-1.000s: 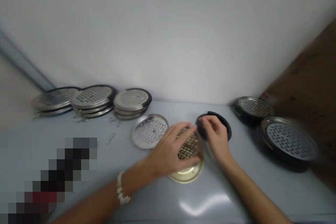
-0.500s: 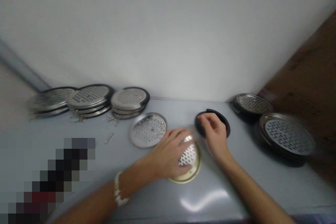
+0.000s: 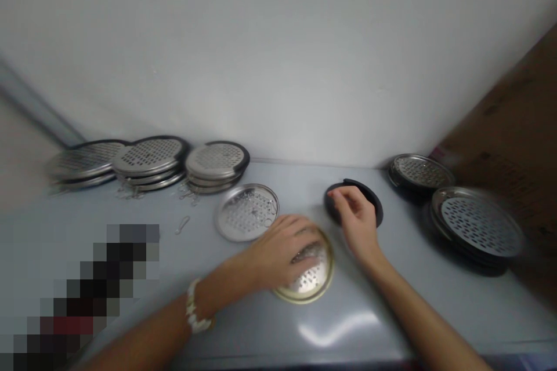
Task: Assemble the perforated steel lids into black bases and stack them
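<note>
My left hand (image 3: 278,255), with a pale beaded bracelet on the wrist, reaches over a round, gold-rimmed perforated metal grater plate (image 3: 311,281). Its fingers are bent and apart, covering the plate's upper left part; whether they touch it I cannot tell. My right hand (image 3: 359,220) is closed in a pinch above a round black part (image 3: 373,200) with a raised rim. Anything between those fingertips is too small to make out. Just behind my left hand lies a silver grater plate (image 3: 243,214), with small wire loops at its right edge.
Stacks of round grater plates with black edging stand at the back left (image 3: 150,153), with wire hooks beside them. A loose wire hook (image 3: 183,224) lies nearer. Black-based graters (image 3: 476,223) stand on the right, beside a brown cardboard surface (image 3: 513,145). A wall closes off the back.
My left hand has shifted slightly left and its fingers are more bent. The holes visible in the gold-rimmed plate now look smaller and rounder. My right hand stays over the black part.
</note>
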`<state>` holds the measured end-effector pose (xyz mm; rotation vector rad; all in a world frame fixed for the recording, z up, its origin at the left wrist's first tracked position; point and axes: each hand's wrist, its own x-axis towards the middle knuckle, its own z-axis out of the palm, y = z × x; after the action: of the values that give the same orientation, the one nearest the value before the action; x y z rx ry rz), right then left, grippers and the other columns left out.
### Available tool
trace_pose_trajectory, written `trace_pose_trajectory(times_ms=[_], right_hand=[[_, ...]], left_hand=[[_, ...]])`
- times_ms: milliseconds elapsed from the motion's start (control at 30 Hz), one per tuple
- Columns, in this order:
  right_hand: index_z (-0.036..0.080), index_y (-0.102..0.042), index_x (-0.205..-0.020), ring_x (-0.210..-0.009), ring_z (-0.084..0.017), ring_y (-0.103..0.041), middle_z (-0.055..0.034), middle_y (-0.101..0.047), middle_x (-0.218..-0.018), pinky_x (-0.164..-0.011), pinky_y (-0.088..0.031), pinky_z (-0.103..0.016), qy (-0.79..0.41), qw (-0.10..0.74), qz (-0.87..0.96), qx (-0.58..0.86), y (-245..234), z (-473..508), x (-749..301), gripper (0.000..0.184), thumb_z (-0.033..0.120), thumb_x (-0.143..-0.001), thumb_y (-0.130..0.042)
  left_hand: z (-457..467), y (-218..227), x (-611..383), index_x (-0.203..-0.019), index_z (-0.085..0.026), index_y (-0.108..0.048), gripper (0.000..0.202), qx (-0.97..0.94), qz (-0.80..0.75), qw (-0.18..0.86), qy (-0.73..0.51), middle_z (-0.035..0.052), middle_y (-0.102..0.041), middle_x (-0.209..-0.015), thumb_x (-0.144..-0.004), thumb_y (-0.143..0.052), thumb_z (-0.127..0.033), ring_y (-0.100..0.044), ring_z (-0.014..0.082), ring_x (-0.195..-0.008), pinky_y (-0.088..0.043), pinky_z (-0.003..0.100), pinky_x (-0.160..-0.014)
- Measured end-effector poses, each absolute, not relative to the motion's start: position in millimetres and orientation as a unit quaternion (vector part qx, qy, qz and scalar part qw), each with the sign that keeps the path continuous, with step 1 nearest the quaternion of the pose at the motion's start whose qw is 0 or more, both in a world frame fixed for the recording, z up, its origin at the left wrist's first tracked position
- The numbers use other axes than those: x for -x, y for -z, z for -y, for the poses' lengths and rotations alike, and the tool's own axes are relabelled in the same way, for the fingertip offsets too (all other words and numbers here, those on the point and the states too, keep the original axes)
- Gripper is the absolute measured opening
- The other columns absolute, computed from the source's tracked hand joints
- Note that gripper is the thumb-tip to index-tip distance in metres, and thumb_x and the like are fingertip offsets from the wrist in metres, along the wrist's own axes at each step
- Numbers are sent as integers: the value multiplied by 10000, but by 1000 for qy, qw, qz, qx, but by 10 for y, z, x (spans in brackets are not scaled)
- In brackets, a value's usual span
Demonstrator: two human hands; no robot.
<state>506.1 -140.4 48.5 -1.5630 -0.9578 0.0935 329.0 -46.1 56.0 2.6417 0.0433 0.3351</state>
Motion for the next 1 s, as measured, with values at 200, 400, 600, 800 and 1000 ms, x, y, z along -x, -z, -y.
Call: trace_pose_trajectory(times_ms=[200, 400, 600, 800, 1000], right_hand=[[204, -675, -813, -771, -191, -614, -24, -682, -801, -718, -472, -319, -144, 485, 528, 682, -591, 1442, -5016, 230, 383, -927, -586], [228, -667, -1169, -1105, -276, -536, -74, -651, -1170, -985, -423, -447, -160, 272, 706, 634, -648, 1531, -4825, 424, 322, -776, -798], [240, -626, -1255, -1149, -325, -494, -93, -618, -1229, -980, -406, -488, -151, 201, 715, 652, -585, 1536, -4794, 601, 411, -721, -843], [224, -639, -1232, -1131, -331, -485, -101, -626, -1204, -965, -400, -498, -152, 187, 715, 656, -597, 1529, -4807, 598, 466, -722, -836], [221, -638, -1166, -1126, -328, -475, -88, -614, -1191, -964, -394, -493, -154, 184, 710, 662, -605, 1530, -4806, 581, 451, -683, -867]], left_hand=[[139, -581, -3247, -1115, -179, -682, 270, -937, -181, 225, -197, 80, -705, -1115, -948, -487, -94, -622, 232, -1083, -477, 396, -994], [82, -607, -3182, -906, -163, -736, 119, -946, -225, 190, -134, 77, -739, -917, -915, -618, -175, -641, 261, -947, -483, 383, -868], [110, -646, -3167, -809, -185, -733, 136, -953, -236, 158, -108, 61, -707, -808, -875, -624, -137, -615, 253, -879, -461, 351, -773], [114, -661, -3154, -779, -193, -686, 124, -949, -255, 159, -94, 47, -683, -769, -851, -625, -113, -611, 244, -838, -449, 337, -735], [134, -623, -3144, -803, -194, -663, 92, -947, -251, 171, -99, 37, -678, -771, -856, -627, -128, -611, 240, -820, -431, 329, -708]])
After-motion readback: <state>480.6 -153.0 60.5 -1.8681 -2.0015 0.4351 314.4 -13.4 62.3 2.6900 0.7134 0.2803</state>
